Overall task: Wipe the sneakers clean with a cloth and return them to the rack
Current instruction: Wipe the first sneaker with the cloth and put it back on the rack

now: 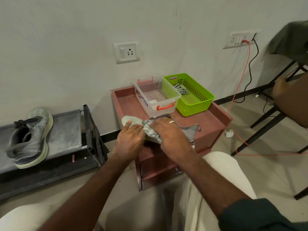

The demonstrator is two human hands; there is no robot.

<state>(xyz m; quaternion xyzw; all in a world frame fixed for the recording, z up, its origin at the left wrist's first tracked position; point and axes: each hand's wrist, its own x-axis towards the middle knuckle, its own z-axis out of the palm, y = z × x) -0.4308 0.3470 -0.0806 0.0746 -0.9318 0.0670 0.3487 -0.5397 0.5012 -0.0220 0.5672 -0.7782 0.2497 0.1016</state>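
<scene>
One grey sneaker [191, 129] with a pale green sole lies on the reddish-brown side table [215, 120], mostly hidden under my hands. My left hand [129, 139] holds its toe end, thumb up on the pale toe. My right hand [168, 132] presses a striped grey-white cloth [152, 132] onto the shoe's upper, fingers curled over the cloth. The second grey sneaker [28, 140] lies on its side on the black shoe rack [66, 130] at the left.
A clear plastic box [156, 97] with red handles and a green basket [195, 95] holding another striped cloth stand at the table's back. Red and black cables trail from a wall socket [240, 40] to the floor. A black-legged chair [273, 114] stands right.
</scene>
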